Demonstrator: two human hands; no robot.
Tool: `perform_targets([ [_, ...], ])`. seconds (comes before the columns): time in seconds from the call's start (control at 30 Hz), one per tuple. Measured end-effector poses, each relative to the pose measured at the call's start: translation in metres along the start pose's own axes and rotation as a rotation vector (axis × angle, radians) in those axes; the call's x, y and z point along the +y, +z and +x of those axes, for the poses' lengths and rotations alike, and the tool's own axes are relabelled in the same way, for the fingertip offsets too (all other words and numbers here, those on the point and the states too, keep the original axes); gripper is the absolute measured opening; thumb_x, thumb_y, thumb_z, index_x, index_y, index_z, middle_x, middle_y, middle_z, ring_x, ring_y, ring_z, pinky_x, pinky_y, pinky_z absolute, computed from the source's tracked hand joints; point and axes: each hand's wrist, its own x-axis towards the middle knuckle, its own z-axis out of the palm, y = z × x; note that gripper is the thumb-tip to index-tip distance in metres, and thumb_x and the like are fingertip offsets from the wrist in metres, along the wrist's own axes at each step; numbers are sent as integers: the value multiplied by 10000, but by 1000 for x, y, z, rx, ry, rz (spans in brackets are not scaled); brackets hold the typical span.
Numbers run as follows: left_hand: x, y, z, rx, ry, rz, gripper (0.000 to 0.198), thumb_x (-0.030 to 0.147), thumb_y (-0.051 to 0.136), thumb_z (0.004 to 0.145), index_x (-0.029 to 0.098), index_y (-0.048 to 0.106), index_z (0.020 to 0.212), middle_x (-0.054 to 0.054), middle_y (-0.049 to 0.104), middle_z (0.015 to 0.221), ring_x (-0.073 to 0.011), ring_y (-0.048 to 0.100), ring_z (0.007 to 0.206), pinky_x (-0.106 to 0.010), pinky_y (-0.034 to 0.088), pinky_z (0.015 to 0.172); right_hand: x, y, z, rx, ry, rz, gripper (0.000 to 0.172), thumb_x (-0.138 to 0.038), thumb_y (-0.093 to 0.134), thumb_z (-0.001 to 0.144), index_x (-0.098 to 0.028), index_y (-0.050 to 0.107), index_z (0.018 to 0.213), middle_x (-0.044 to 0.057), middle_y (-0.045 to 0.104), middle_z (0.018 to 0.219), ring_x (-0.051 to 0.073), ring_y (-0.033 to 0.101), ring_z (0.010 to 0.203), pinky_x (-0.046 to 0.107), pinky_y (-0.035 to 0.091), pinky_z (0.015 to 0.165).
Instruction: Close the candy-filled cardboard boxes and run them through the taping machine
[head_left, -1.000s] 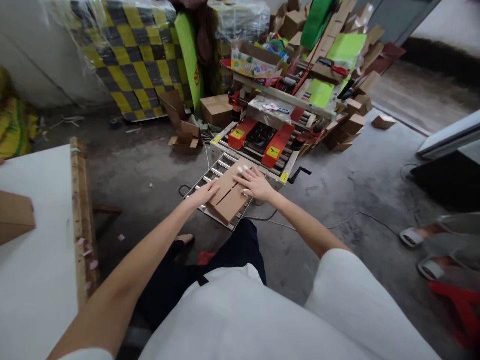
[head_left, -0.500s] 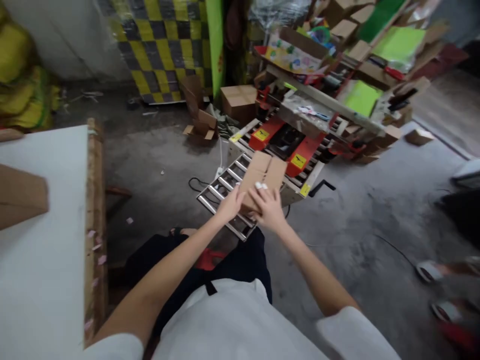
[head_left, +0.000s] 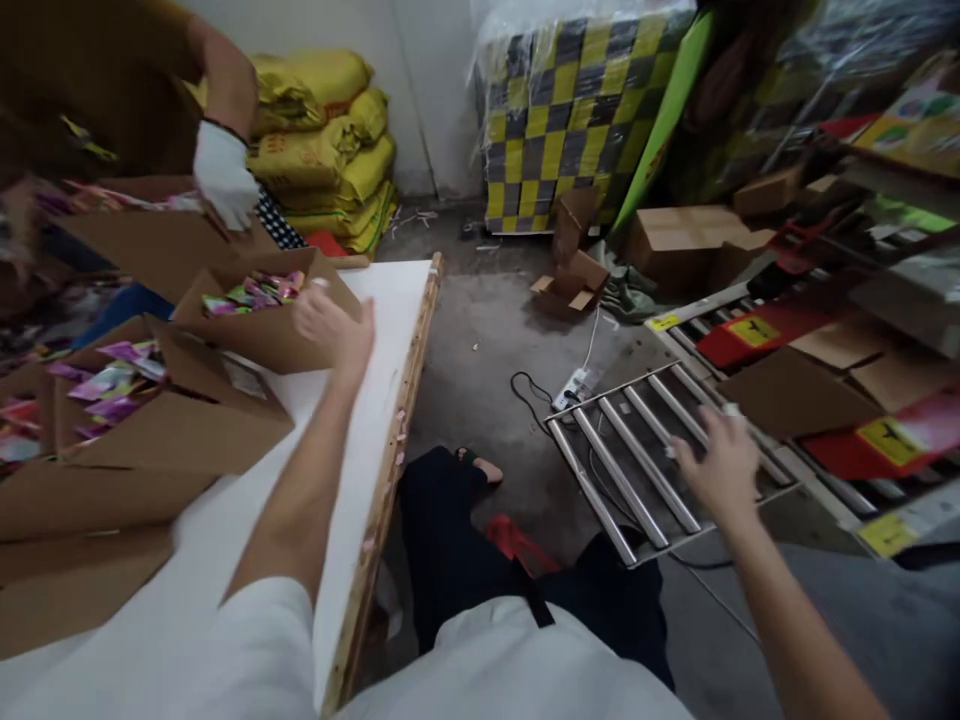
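Observation:
My left hand (head_left: 334,325) reaches over the white table (head_left: 397,330), fingers apart, at the right side of an open cardboard box (head_left: 277,335) filled with small colourful packets (head_left: 259,290). Whether its fingertips touch the box is hard to tell. Over the metal roller conveyor (head_left: 637,460) hovers my right hand (head_left: 716,460), its fingers spread and holding nothing. A flap-topped cardboard box (head_left: 802,395) sits on the rollers of the red machine (head_left: 765,330), to the right of that hand.
Another open box (head_left: 172,420) of packets stands nearer on the table. A person's gloved hand (head_left: 225,175) is behind the boxes. Yellow sacks (head_left: 322,150), a wrapped checkered stack (head_left: 570,120), a power strip (head_left: 574,390) and floor cartons (head_left: 574,280) lie beyond.
The view has swung left. My hands have let go of the box, which now sits further into the machine. My left hand has moved over to the table, and the other person's gloved hand has appeared.

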Motion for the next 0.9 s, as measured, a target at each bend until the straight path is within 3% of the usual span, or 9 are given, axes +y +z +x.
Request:
perform_targets([
  [0.03, -14, -1, 26, 13, -28, 86, 771, 545, 662, 896, 21, 412, 1403, -289, 436, 1488, -427, 386, 1414, -602, 278, 1201, -17, 13, -17, -83, -13, 47, 678, -537, 498, 914, -159, 517, 1477, 282, 560, 1393, 453, 511, 1347, 654, 461, 1040],
  [0.13, -34, -9, 75, -205, 55, 291, 510, 430, 539, 987, 8, 520, 1273, -212, 604, 1324, -362, 540, 1288, -532, 403, 1114, -61, 48, -53, -310, -31, 256, 559, -453, 519, 892, -173, 599, 1369, 218, 642, 1317, 387, 583, 1290, 598, 491, 1063],
  [0.3, -39, -58, 87, -307, 111, 408, 508, 446, 377, 1018, 37, 628, 1184, -153, 700, 1186, -315, 638, 1177, -431, 488, 941, -146, 81, -55, -625, 53, 661, 418, -357, 632, 834, -191, 704, 1211, 164, 681, 1293, 327, 620, 1265, 529, 446, 1147],
  [0.43, -29, -120, 45, -287, 224, 318, 676, 566, 317, 971, 26, 640, 1217, -198, 702, 1164, -310, 655, 1158, -407, 414, 804, -253, 93, -39, -896, 482, 1097, 580, -359, 744, 799, -225, 613, 1347, 142, 626, 1396, 287, 599, 1298, 495, 458, 1126],
  [0.53, 4, -156, -19, -263, 322, 192, 676, 613, 269, 958, 131, 671, 1209, -109, 715, 994, -317, 675, 1038, -423, 399, 754, -328, 93, -32, -1035, 817, 1589, 601, -524, 663, 893, -334, 493, 1438, 61, 556, 1488, 273, 602, 1281, 566, 509, 1042],
  [0.6, 32, -171, -68, -269, 418, 103, 632, 639, 232, 961, 252, 676, 1190, -70, 685, 855, -334, 674, 933, -431, 395, 703, -352, 94, -31, -1047, 923, 1885, 574, -656, 532, 945, -256, 557, 1356, 77, 659, 1333, 278, 651, 1181, 557, 545, 991],
  [0.7, 71, -173, -130, -370, 726, -82, 442, 592, 309, 944, 380, 669, 1088, -60, 695, 824, -337, 663, 824, -443, 431, 639, -331, 98, -33, -900, 1071, 2065, 605, -678, 364, 994, -169, 615, 1204, 86, 731, 1024, 269, 691, 1040, 504, 582, 936],
  [0.83, 131, -142, -194, -720, 1257, -523, 295, 337, 426, 924, 307, 683, 1066, -46, 751, 1037, -279, 690, 949, -410, 568, 809, -223, 78, -47, -588, 1147, 1936, 579, -590, 238, 1016, -173, 641, 1016, 77, 681, 797, 271, 708, 875, 475, 607, 860],
  [0.9, 168, -122, -226, -903, 1415, -513, 446, 121, 441, 830, 224, 672, 1198, -86, 737, 1163, -266, 675, 1081, -377, 563, 918, -162, 53, -54, -461, 1134, 1780, 559, -631, 280, 979, -195, 627, 926, 71, 640, 724, 288, 705, 824, 478, 613, 821],
])
